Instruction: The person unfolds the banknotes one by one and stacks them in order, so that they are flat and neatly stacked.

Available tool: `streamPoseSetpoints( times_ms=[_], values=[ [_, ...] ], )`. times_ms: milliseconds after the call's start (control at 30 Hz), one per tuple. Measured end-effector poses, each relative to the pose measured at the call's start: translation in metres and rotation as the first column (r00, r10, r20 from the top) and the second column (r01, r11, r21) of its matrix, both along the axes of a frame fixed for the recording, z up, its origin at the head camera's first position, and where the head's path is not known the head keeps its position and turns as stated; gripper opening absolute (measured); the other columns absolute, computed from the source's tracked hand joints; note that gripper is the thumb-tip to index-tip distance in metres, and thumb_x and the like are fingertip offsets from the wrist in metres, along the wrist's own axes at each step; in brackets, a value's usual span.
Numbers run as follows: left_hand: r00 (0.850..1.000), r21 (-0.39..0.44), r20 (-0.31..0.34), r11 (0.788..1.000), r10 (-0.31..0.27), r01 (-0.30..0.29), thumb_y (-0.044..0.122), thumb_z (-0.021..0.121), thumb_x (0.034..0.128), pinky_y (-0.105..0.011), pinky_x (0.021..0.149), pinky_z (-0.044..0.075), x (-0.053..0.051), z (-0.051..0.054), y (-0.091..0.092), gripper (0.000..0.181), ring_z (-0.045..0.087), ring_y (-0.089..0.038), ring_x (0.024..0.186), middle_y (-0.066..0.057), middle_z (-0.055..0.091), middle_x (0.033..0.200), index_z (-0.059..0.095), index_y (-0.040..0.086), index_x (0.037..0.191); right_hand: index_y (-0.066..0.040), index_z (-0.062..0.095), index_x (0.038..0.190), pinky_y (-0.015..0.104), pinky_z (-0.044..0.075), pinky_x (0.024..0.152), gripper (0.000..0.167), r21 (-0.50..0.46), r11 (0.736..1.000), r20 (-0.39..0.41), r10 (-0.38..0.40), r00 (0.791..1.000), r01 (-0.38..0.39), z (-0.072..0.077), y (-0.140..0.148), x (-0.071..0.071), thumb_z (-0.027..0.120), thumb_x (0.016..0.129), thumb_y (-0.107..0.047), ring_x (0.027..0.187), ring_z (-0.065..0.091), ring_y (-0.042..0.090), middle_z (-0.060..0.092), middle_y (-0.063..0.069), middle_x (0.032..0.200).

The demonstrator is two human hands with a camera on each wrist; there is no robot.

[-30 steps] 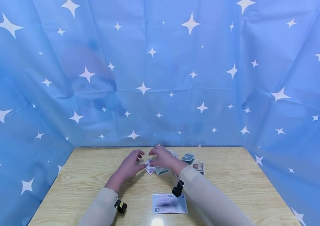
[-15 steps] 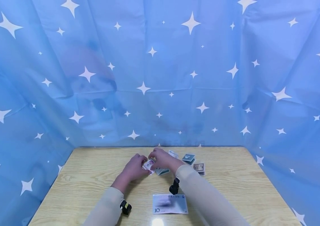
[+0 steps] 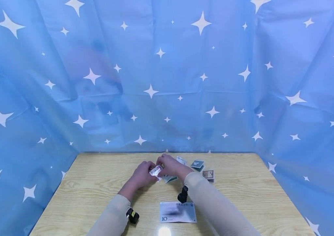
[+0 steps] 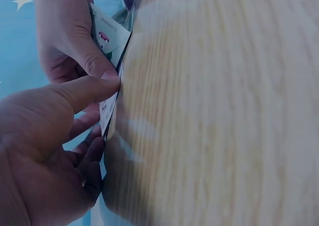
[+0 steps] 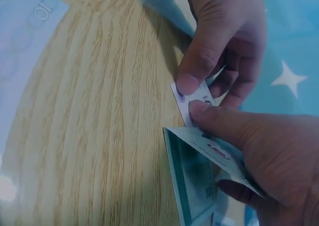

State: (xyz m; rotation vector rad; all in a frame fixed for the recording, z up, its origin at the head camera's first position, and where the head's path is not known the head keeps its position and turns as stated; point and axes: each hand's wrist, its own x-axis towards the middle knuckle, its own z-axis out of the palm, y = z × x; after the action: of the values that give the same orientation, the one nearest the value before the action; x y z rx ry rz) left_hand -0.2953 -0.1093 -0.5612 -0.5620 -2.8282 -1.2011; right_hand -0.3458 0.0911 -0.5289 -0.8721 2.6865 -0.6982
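In the head view a small pinkish banknote (image 3: 156, 170) lies between the left hand (image 3: 143, 174) and the right hand (image 3: 170, 165). Both hands pinch it by opposite ends, thumbs on top, as the right wrist view shows, where the note (image 5: 183, 105) has the left hand (image 5: 227, 41) above and the right hand (image 5: 274, 156) below. A folded green note (image 5: 192, 171) stands partly under the right hand. From the left wrist view, the left hand (image 4: 45, 151) and right hand (image 4: 72, 34) have their thumbtips close together at the note's edge.
A larger note marked 10 (image 3: 178, 212) lies flat near the front of the wooden table (image 3: 90, 183). Right of the right hand are a folded green note (image 3: 197, 164), a brownish note (image 3: 208, 174) and a pale note (image 3: 181, 160). A blue star-patterned curtain (image 3: 167, 108) stands behind.
The left hand has moved right to the small note, and its fingers have closed on it. The right hand's fingers have also closed on the note, which appears tilted now.
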Motion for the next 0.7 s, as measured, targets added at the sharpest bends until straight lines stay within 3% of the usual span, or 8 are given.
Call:
streamPoseSetpoints(
  times_ms=[300,500,700],
  values=[
    [1.0,0.047,0.022,0.999,0.009,-0.01,-0.004,0.087,0.0859,-0.044,0.088,0.056,-0.003,0.0,0.002,0.047,0.062,-0.023,0.097,-0.01,0.063,0.107,0.069,0.001,0.129,-0.015,0.065,0.116,0.037,0.056,0.087,0.037,-0.074,0.997,0.096,-0.032,0.995,0.039,0.002,0.0,0.0,0.092,0.091,-0.009,0.094,0.063,0.016,0.069,0.0,0.106],
    [0.999,0.072,0.027,0.997,0.023,-0.025,-0.008,0.077,0.0944,-0.039,0.084,0.055,-0.004,0.0,0.004,0.037,0.061,-0.02,0.094,-0.008,0.064,0.107,0.072,0.006,0.129,-0.015,0.068,0.112,0.035,0.054,0.08,0.026,-0.116,0.992,0.058,-0.048,0.997,0.054,-0.003,0.007,-0.002,0.087,0.097,-0.01,0.087,0.061,0.014,0.067,-0.002,0.098],
    [0.998,0.143,0.033,0.988,0.052,-0.057,-0.007,0.076,0.0969,-0.039,0.087,0.057,-0.006,0.0,0.003,0.037,0.062,-0.02,0.097,-0.008,0.065,0.113,0.075,0.01,0.13,-0.014,0.071,0.109,0.032,0.054,0.076,0.016,-0.232,0.968,0.055,-0.088,0.995,0.098,-0.005,0.012,-0.005,0.084,0.1,-0.012,0.084,0.062,0.013,0.066,-0.003,0.093]
  ],
)
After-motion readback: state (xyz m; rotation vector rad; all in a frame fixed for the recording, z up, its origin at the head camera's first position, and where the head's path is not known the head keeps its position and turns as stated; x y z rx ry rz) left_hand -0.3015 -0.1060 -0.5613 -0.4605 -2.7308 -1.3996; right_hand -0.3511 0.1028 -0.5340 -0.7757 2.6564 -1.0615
